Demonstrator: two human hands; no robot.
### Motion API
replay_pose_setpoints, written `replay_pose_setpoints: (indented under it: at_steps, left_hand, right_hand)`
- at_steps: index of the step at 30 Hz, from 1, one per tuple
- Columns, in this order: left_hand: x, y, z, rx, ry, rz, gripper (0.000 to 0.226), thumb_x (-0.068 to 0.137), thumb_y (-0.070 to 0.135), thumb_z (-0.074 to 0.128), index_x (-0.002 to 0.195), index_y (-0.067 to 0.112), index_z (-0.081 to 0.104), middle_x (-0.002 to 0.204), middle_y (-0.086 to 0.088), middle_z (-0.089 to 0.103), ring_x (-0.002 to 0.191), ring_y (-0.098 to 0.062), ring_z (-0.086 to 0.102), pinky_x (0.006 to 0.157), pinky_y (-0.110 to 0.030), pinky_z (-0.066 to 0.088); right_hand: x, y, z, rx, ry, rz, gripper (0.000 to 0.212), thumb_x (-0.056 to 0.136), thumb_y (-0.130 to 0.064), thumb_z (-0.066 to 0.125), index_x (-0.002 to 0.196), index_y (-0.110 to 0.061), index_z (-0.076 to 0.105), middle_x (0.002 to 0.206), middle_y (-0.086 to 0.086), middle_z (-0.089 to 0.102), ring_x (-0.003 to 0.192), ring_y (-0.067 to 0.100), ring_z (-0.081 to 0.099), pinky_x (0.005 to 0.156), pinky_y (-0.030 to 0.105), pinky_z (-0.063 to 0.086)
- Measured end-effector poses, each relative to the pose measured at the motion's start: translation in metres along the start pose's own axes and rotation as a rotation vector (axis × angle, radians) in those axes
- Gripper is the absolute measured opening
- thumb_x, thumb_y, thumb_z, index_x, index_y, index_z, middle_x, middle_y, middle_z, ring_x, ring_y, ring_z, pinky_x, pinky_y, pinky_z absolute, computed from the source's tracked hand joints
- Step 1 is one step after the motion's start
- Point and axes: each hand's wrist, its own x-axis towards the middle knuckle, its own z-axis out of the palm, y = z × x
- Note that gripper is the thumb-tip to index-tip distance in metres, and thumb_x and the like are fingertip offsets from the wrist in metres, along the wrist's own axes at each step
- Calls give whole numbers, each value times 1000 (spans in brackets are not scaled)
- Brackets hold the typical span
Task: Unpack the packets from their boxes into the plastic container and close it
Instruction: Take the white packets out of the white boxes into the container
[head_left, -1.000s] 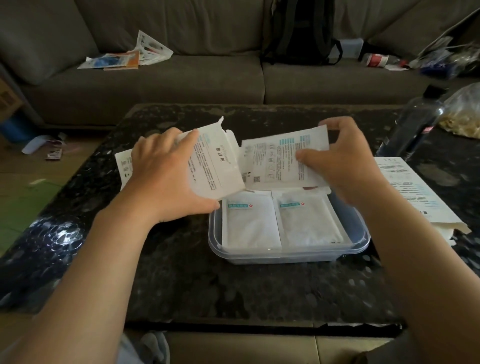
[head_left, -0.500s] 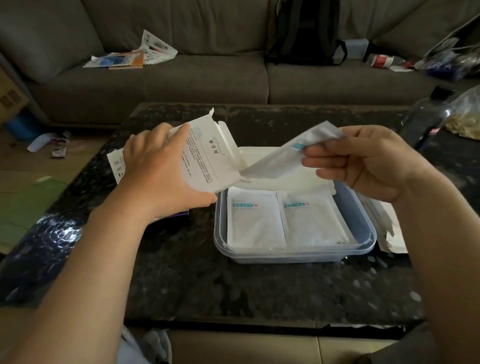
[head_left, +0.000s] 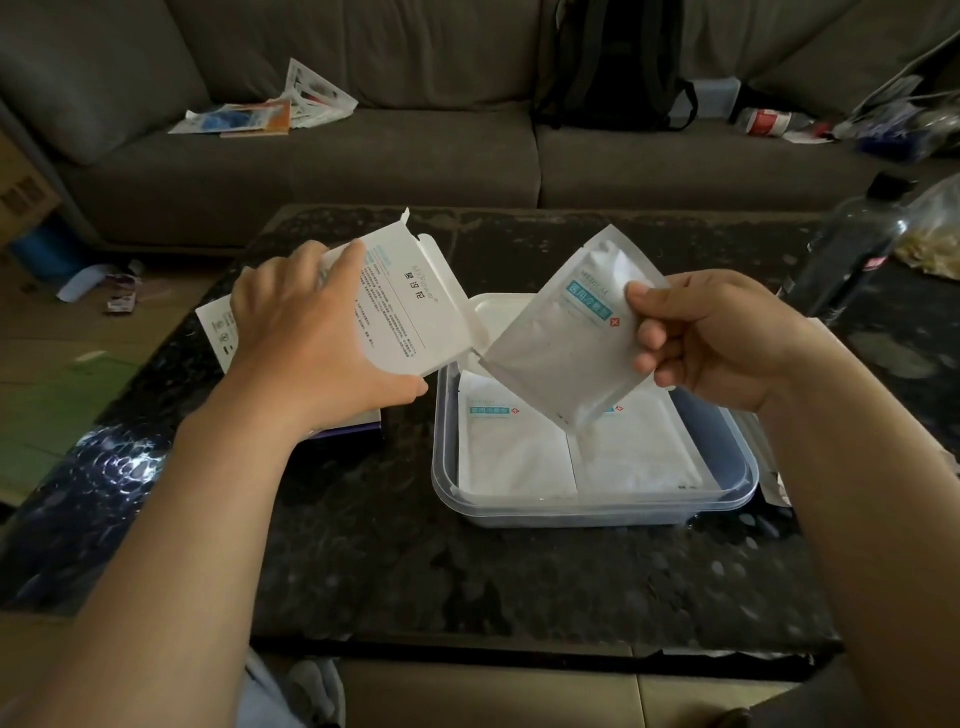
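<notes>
Well, over the dark, speckled stone table (head_left: 467, 571) the left hand (head_left: 311, 343) grips a flat white cardboard box (head_left: 410, 306), fingers spread over its printed face and thumb hooked under the lower edge. The box is tilted, its open flaps facing the tub. The right hand (head_left: 727, 338) pinches a slim, matte silvery packet (head_left: 566, 343) by its upper edge, thumb on the teal label and fingers curled behind. It hangs slanted, one corner at the box mouth, whether touching I cannot tell, the lowest corner above the tub. The plastic container (head_left: 597, 512) is a shallow clear rectangle with rounded corners and a thick rim, resting on the table between the forearms. Inside, two flat white packets lie side by side, the left one (head_left: 511, 452) and the right one (head_left: 644, 457). A white lid (head_left: 493, 306) with rounded corners lies just behind the tub. A dark plastic bottle (head_left: 852, 244) stands far right, with a grey fabric sofa (head_left: 363, 166) beyond
</notes>
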Motion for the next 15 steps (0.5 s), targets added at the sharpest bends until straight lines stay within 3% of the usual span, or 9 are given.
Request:
replay_pose_setpoints:
  at_steps: [6, 10, 15]
  left_hand:
    - [2, -2, 2, -13, 5, 3, 128, 49, 79, 74, 150, 28, 15, 151, -6, 28, 139, -35, 24, 117, -54, 16]
    - [1, -2, 1, -16, 21, 1, 127, 47, 80, 72, 149, 28, 18, 148, -6, 30, 137, -35, 25, 116, -52, 16]
    - [2, -2, 1, -5, 39, -9, 124, 49, 78, 75, 148, 28, 20, 149, -7, 31, 137, -35, 26, 116, -54, 18]
  right_hand:
    - [1, 3, -1, 7, -94, 118, 29, 78, -30, 63, 92, -5, 69, 52, 2, 52, 43, 11, 53, 42, 20, 46]
    - [5, 6, 6, -55, -103, 170, 23, 92, -23, 61, 78, -7, 70, 50, 3, 50, 42, 12, 51, 40, 20, 44]
    - [19, 19, 27, -273, -63, 170, 21, 99, -24, 62, 99, -4, 70, 60, 8, 62, 52, 18, 62, 49, 28, 53]
